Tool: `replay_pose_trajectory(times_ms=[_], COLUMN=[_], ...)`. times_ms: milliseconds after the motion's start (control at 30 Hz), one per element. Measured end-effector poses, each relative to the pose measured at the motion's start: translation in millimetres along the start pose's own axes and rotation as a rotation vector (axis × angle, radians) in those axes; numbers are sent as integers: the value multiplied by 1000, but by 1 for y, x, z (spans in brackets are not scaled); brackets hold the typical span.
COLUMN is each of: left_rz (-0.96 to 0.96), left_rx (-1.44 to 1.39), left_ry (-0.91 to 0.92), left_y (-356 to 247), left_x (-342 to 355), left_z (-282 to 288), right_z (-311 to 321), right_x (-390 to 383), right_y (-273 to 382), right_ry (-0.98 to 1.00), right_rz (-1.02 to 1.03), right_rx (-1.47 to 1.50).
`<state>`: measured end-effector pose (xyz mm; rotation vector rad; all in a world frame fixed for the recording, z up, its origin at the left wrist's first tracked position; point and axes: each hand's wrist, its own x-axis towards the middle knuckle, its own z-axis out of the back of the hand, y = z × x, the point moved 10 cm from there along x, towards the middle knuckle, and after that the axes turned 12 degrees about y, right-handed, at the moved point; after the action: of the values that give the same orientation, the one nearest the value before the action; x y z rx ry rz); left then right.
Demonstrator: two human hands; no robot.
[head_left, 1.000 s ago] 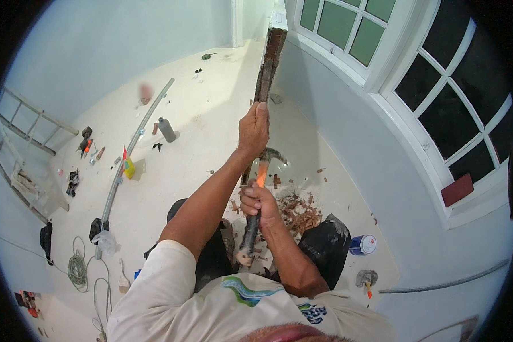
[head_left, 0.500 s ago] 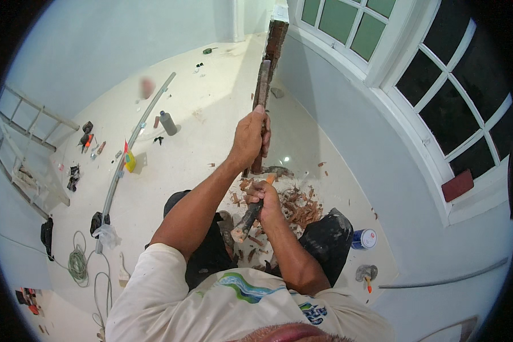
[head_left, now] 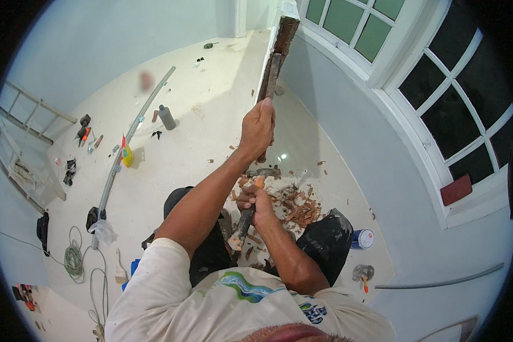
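Head view shows left hand (head_left: 257,126) outstretched, right hand (head_left: 259,206) closer in.

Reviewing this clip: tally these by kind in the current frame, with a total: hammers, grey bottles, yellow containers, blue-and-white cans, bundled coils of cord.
Hammer, in the right hand: 1
Grey bottle: 1
Yellow container: 1
Blue-and-white can: 1
Bundled coil of cord: 1
Total: 5
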<state>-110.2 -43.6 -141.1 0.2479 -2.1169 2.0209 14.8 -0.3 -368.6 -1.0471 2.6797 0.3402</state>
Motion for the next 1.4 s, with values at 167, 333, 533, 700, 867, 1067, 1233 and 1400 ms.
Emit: replay_pose_trajectory(times_ms=[167,333,533,700,867,1067,1233,1400], left_rz=[-99,-134,-140,-190,-174,-202,-182,-157], left_rx=[74,179,219,235,175,198,221,233], left_ry=[-54,-118,-152,-146,-174,-148,-169,-166], left_y=[9,20,22,20,31,23,31,26], left_x=[15,25,25,31,34,38,38,36], left_z=[10,17,20,17,24,18,21,21], right_z=[-6,-17,-95,-50,-55,-61,-44,-65], right_x=[-1,-4,-25,-7,-6,2,17,1], right_y=[-11,-3,25,14,8,12,-2,16], right_ry=[30,61,367,242,140,360,249,406], right_rz=[-41,-21,-117,43,-58,3,-107,-26], right_rx=[66,37,-43,-88,-65,-141,288,-189])
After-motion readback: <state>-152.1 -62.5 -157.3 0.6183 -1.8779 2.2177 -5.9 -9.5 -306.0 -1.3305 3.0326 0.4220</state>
